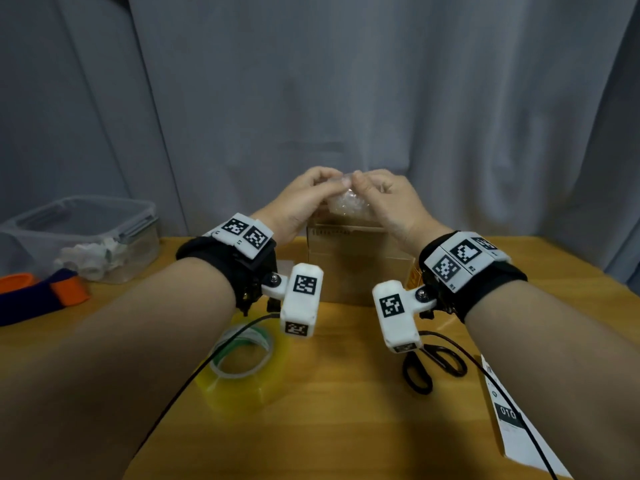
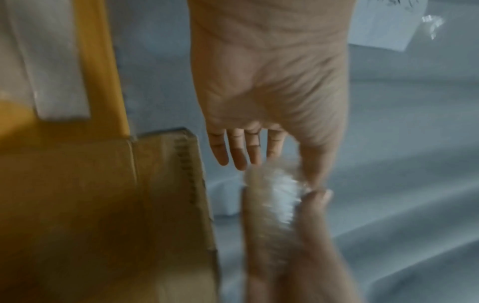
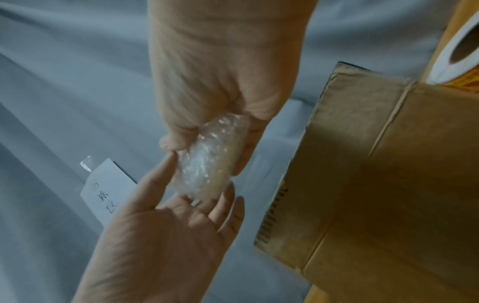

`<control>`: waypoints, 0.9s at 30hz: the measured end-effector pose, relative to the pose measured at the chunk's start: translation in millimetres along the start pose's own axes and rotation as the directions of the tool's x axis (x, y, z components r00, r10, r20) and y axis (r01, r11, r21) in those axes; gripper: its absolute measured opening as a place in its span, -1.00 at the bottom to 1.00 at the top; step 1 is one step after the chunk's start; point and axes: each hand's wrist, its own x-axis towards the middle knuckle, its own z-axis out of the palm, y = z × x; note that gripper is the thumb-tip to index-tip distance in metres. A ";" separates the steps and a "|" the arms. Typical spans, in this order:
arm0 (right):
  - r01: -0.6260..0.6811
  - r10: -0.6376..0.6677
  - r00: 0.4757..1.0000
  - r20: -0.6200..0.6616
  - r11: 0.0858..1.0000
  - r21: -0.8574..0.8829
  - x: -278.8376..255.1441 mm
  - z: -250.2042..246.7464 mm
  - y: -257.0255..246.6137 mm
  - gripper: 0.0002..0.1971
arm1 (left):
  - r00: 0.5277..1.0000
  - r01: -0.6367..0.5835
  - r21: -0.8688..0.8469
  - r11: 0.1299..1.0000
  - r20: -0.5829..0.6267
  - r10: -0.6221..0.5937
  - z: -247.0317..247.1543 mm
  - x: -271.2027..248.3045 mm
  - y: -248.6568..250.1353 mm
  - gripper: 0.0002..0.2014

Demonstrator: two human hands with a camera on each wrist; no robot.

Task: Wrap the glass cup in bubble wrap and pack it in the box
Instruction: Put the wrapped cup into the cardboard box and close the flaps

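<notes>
1. Bundle (image 1: 346,202) of bubble wrap, cup presumably inside, held up over the box (image 1: 349,261)
2. Left hand (image 1: 304,199) and right hand (image 1: 384,199) both pinch its top, fingers curled round the wrap
3. Best to keep the loose ends gathered, support underneath, then lower it straight into the box without squeezing

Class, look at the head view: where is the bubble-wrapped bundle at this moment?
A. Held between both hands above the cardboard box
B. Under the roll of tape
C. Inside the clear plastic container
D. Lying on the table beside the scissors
A: the bubble-wrapped bundle sits between the left hand and right hand, raised over the cardboard box.
</notes>
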 end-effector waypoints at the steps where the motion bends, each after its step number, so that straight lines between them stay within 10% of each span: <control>1: 0.008 -0.009 0.999 -0.040 1.000 -0.021 4.5 -1.8 2.9 -0.63 | 1.000 0.022 0.042 0.999 -0.004 -0.022 -1.6 3.1 -2.5 -0.56; 3: -0.024 0.024 0.995 -0.095 1.000 0.005 10.7 -5.5 8.4 -0.76 | 0.996 0.050 0.219 0.974 -0.087 -0.032 -8.4 13.9 -13.0 -0.48; 8: -0.089 0.080 0.995 -0.058 0.980 -0.178 19.4 -7.5 17.3 -0.32 | 0.999 0.046 0.787 0.615 -0.018 -0.051 -30.9 45.0 -47.5 -0.80; 13: -0.067 0.069 0.998 0.005 0.980 -0.189 19.5 0.9 27.0 -0.42 | 0.900 0.032 0.898 0.440 0.165 -0.402 -28.9 37.9 -52.5 0.14; 27: 0.000 0.052 0.990 0.129 0.928 -0.371 -10.0 47.1 38.2 -0.70 | 0.990 0.059 0.733 0.678 0.042 -0.132 -25.6 -30.3 -60.5 0.22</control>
